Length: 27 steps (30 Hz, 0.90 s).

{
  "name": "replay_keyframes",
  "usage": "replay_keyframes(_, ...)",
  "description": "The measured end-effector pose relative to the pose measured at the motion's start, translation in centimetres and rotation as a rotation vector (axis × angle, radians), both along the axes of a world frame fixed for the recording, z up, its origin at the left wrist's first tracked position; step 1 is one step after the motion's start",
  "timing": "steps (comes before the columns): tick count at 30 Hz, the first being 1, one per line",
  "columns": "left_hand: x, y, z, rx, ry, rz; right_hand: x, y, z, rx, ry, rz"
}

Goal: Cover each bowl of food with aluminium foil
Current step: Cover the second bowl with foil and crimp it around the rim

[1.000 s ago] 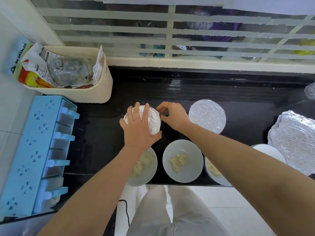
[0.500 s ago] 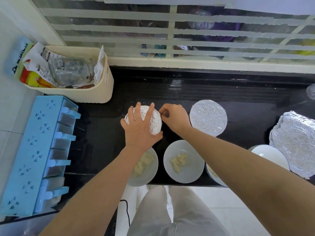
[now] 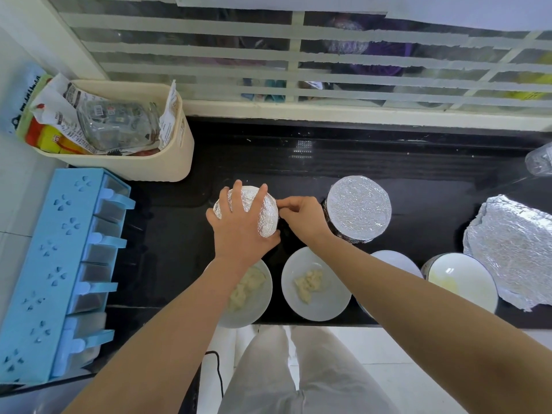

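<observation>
On counter (image 3: 388,162): left grip (image 3: 239,231) released, flat atop foil-wrapped bowl (image 3: 267,216); right grip (image 3: 301,216) pinching its rim.

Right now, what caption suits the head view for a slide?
Left hand presses a foil-covered bowl; right hand pinches its rim.

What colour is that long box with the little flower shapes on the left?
The box is light blue; the head view shows it best.
</observation>
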<state>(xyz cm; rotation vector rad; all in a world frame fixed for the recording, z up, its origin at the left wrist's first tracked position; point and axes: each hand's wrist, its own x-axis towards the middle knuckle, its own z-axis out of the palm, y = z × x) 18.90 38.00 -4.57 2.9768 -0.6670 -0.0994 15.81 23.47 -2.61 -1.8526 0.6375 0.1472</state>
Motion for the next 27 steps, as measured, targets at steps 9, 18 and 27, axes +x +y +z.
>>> replay_keyframes(9, 0.0, 0.0, 0.0, -0.006, 0.004, -0.003, -0.5, 1.2, -0.5, 0.102, 0.023, -0.118)
replay_keyframes(18, 0.1, 0.1, 0.0, -0.032, 0.024, -0.018, -0.2, 1.3, 0.3, 0.004, 0.06, -0.073)
replay_keyframes(27, 0.4, 0.5, 1.6, -0.033, 0.158, -0.001, 0.2, 1.1, 0.8, -0.016, 0.113, -0.07)
